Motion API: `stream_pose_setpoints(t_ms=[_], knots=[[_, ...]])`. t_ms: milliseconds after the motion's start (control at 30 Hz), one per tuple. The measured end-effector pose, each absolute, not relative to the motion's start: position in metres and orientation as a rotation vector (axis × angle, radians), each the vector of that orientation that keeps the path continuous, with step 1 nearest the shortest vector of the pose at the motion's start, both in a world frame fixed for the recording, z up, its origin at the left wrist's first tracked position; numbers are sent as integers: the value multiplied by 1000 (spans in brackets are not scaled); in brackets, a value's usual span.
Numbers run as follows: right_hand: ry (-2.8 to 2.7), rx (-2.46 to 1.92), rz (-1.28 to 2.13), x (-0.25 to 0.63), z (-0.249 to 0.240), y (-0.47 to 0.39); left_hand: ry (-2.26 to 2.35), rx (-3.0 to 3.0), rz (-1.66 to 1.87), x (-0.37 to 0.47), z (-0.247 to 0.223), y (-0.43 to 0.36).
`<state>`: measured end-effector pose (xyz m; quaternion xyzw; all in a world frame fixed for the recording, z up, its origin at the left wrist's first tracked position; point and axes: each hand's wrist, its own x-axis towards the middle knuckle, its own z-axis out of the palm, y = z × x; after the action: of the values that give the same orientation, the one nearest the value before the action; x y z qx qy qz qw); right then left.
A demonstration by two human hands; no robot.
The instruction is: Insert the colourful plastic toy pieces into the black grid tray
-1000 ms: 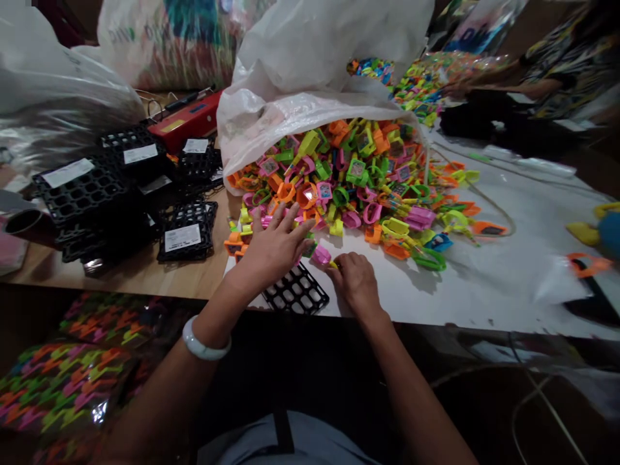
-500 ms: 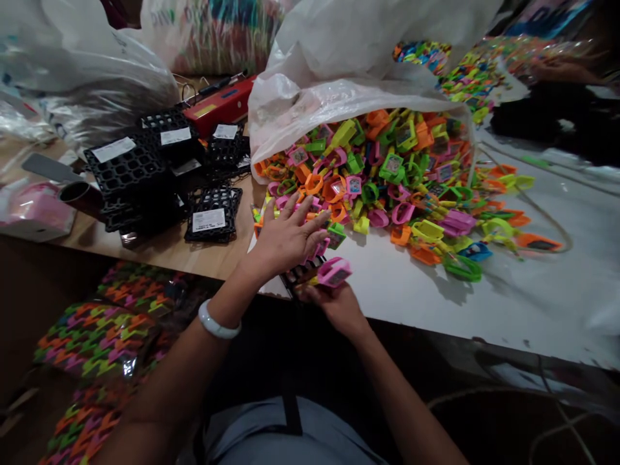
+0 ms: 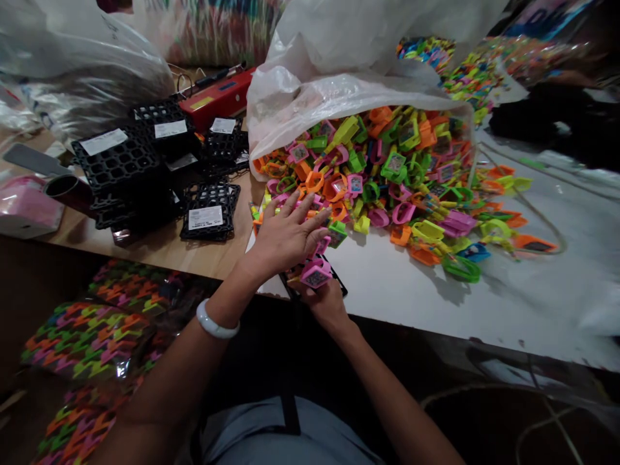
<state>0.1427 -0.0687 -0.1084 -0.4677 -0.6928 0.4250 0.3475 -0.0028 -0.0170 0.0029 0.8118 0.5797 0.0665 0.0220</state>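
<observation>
My left hand [image 3: 288, 237], with a pale bangle [image 3: 217, 321] on its wrist, lies with fingers spread over small coloured pieces at the near left of the pile. Whether anything sits under its palm is hidden. Just to its lower right, my right hand [image 3: 323, 300] is closed on a pink watch-like piece [image 3: 316, 273] with a dark-patterned face. Beneath both hands is a black grid tray [image 3: 343, 288], mostly covered, at the table's front edge. The pile of orange, green, pink and yellow pieces [image 3: 402, 169] spills from a white plastic bag [image 3: 339, 97].
Black grid trays with white labels [image 3: 206, 216] are stacked at the left, near a red box [image 3: 217, 100] and a dark tube [image 3: 68, 187]. Packed colourful trays [image 3: 87, 339] lie below the table at left. A cord [image 3: 545, 219] curves across the right side.
My right hand and the pink piece have moved left, closer to my left hand, and more of the black tray's right edge shows. My left hand has stayed nearly still.
</observation>
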Motion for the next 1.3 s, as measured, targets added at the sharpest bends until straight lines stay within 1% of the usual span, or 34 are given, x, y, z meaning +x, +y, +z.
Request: stream_pose_setpoints(t_ms=[67, 267, 367, 467, 533, 600, 667, 700, 767, 867, 967, 1167, 1300], knots=[[-1843, -1206, 1077, 142, -111, -70, 1796, 2517, 194, -3, 2, -17], [-2080, -1211, 809, 130, -117, -66, 1780, 2457, 170, -5, 5, -13], [-2117, -1226, 866, 126, -113, -63, 1759, 2416, 144, -3, 7, -12], [-2103, -1066, 982, 139, -102, -62, 1767, 2442, 175, -2, 6, -12], [-1989, -1056, 946, 158, -95, -56, 1765, 2477, 212, -2, 4, -12], [-1786, -1213, 753, 181, -90, -39, 1756, 2494, 218, -2, 2, -10], [-1608, -1391, 469, 205, -90, -10, 1742, 2502, 205, -3, 2, -8], [-1577, -1446, 326, 216, -92, 7, 1736, 2500, 198, -4, 2, -6], [-1660, -1485, 201, 233, -98, 38, 1726, 2479, 200, -5, 4, -5], [-1925, -1430, 224, 244, -105, 60, 1736, 2424, 256, -6, 8, -9], [-2109, -1358, 289, 241, -106, 51, 1742, 2430, 301, -5, 9, -19], [-2265, -1423, 259, 239, -98, 40, 1795, 2490, 231, -1, 0, -29], [-2161, -1443, 417, 255, -97, 33, 1779, 2487, 218, -3, 0, -28]])
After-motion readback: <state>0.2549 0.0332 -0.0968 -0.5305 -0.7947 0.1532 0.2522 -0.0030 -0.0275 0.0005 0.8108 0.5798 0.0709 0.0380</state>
